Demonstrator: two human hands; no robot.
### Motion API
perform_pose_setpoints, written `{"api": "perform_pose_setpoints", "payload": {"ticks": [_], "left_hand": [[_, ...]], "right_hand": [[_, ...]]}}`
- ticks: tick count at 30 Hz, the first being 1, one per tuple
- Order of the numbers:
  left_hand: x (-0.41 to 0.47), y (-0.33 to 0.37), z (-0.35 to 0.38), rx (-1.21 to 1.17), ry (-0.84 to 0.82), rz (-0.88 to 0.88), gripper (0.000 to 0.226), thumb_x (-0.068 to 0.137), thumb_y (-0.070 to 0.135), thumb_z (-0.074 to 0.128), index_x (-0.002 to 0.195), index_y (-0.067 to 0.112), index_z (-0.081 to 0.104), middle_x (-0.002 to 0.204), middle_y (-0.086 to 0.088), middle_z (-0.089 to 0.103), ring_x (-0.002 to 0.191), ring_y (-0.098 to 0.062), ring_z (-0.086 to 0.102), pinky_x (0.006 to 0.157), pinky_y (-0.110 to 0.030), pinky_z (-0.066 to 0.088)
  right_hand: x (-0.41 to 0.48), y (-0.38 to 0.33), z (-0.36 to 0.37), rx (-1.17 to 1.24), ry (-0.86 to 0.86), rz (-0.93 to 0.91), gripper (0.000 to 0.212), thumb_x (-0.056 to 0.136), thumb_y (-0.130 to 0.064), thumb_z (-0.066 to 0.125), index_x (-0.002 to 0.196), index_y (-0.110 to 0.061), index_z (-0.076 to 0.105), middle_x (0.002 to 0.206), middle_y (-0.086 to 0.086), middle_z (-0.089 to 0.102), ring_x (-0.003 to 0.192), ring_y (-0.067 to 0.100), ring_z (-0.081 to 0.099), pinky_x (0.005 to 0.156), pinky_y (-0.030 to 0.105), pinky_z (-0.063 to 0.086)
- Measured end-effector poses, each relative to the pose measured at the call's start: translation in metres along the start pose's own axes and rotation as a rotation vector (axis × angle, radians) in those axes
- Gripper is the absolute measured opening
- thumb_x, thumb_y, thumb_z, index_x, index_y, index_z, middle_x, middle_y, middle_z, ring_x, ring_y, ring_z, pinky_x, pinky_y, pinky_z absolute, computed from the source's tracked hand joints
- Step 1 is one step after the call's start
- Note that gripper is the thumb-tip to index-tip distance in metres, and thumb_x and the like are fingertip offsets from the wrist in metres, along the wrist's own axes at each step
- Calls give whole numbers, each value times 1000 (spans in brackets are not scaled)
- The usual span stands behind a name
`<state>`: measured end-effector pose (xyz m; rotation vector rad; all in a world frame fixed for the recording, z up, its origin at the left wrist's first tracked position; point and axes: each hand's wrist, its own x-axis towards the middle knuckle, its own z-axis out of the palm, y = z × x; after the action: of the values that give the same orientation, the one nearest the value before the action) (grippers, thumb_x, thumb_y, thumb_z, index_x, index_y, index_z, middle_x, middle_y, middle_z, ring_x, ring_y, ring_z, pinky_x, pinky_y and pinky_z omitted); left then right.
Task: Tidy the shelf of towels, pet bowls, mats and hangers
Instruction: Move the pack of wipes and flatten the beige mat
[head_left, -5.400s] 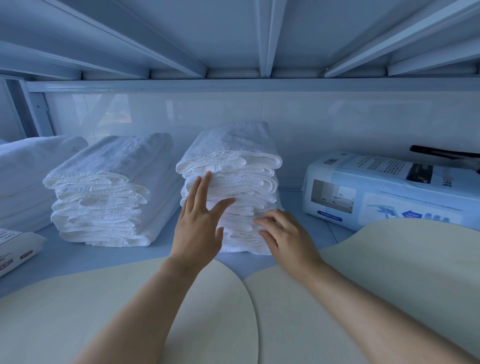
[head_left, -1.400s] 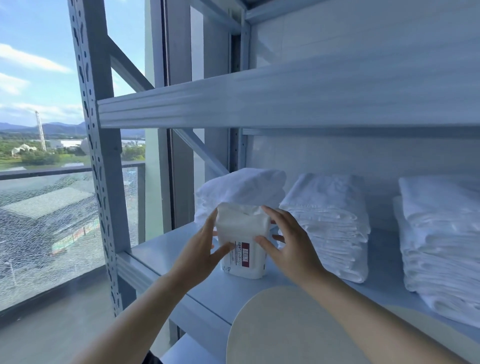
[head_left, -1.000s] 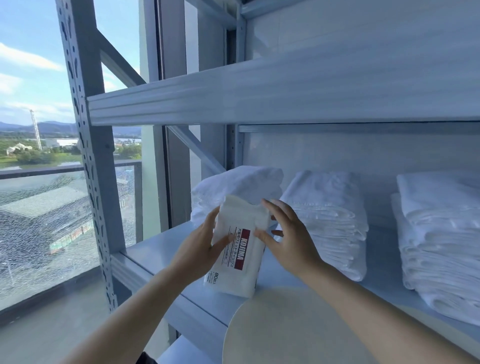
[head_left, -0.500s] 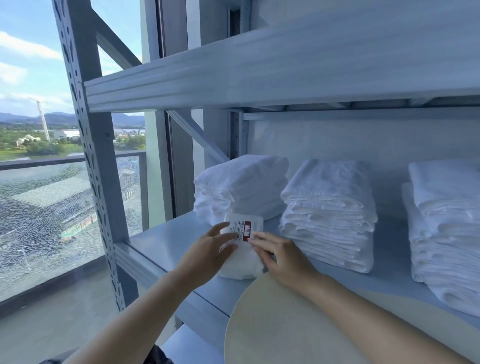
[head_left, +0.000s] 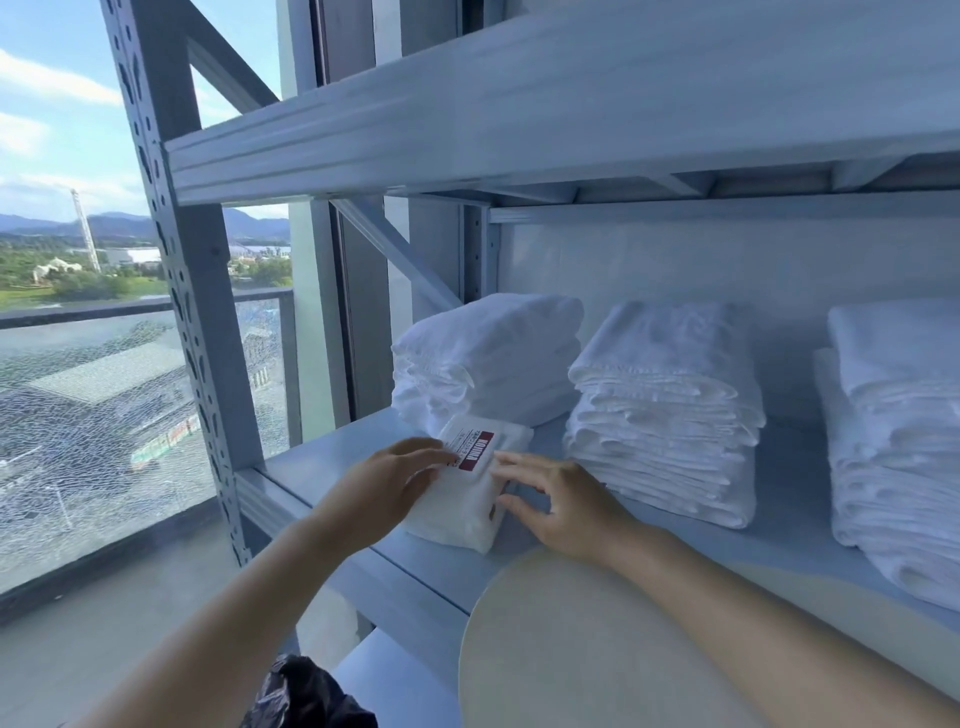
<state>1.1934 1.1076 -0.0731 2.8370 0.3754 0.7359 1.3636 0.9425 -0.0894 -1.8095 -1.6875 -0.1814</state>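
Three stacks of folded white towels (head_left: 670, 410), one round beige mat (head_left: 597, 649), one white pack (head_left: 462, 512) with a red label (head_left: 475, 451) reading KOJIMA. The left hand (head_left: 387, 486) and right hand (head_left: 563, 501) touch the pack, fingers loosely straight.

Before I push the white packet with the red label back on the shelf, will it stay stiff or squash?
Probably soft: the white packet has rounded, pillowy edges, so it may squash against the towel stack. It lies flat on the smooth shelf, so it should slide, not tip.

left hand (head_left: 384, 483), right hand (head_left: 563, 506) touching packet (head_left: 462, 519)
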Motion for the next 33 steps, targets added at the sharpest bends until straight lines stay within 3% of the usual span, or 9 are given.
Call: {"api": "perform_pose_setpoints", "payload": {"ticks": [3, 6, 9, 12, 15, 19, 25, 30, 33], "left_hand": [[-3, -5, -7, 45, 1, -46, 32, 99, 20, 41, 121, 34, 60, 137, 14, 49, 117, -11, 52, 84, -14, 36], [-5, 6, -6, 5, 37, -32, 31, 99, 25, 40, 120, 29, 62, 135, 10, 51, 116, -13, 52, 84, -15, 36], [-7, 19, 4, 2, 28, -29, 34, 94, 43, 45, 124, 32, 58, 134, 13, 49, 118, -11, 50, 84, -17, 35], [-10, 21, 9, 42, 37, -58, 43, 87, 53, 50, 127, 37, 52, 135, 18, 45, 120, -7, 45, 83, -18, 36], [-9, 21, 6, 39, 18, -72, 42, 86, 48, 54, 127, 37, 51, 135, 19, 44, 119, -7, 45, 85, -24, 43], [-4, 35, 5, 52, 16, -5, 39, 85, 38, 56, 124, 42, 53, 136, 20, 44, 120, -6, 44, 79, -22, 41], [13, 82, 28, 20, 12, 160, 33, 85, 35, 54, 117, 39, 59, 126, 18, 52, 118, -7, 44, 95, -26, 39], [23, 115, 56, -44, -64, 229, 27, 89, 36, 50, 114, 39, 59, 122, 22, 54, 107, -5, 53, 76, -21, 42], [30, 129, 71, -39, -119, 258, 28, 93, 32, 44, 117, 38, 58, 124, 20, 55, 110, -7, 54, 79, -25, 46]], "right_hand": [[1, -3, 6, -23, -3, -6, 36, 89, -30, 61, 125, -25, 59, 140, -9, 48, 127, 0, 42, 100, 4, 24], [4, -7, 12, -20, 10, 4, 36, 87, -28, 64, 123, -23, 61, 137, -9, 50, 124, 4, 46, 99, 9, 29], [6, -11, 11, -2, 14, 11, 37, 86, -27, 66, 122, -20, 62, 133, -8, 53, 121, 6, 49, 98, 13, 35], [2, -10, 8, -31, -5, 11, 39, 86, -27, 66, 123, -20, 61, 133, -8, 52, 120, 6, 48, 96, 10, 32], [-9, -4, -2, -76, -48, 45, 41, 87, -30, 64, 127, -24, 58, 136, -9, 48, 121, 4, 46, 95, 8, 29], [-29, 8, -23, -138, -79, 126, 41, 88, -34, 61, 129, -30, 55, 137, -10, 45, 125, 5, 42, 100, 13, 28], [-69, 26, -53, -182, -48, 245, 36, 89, -36, 60, 124, -30, 59, 129, -14, 50, 118, 1, 46, 95, 8, 28], [-110, 39, -79, -219, -35, 361, 34, 89, -40, 58, 122, -32, 59, 129, -15, 52, 118, 0, 46, 97, 12, 30], [-131, 45, -94, -252, -44, 420, 34, 89, -36, 59, 122, -30, 59, 130, -12, 53, 121, 3, 46, 102, 16, 31]]}}
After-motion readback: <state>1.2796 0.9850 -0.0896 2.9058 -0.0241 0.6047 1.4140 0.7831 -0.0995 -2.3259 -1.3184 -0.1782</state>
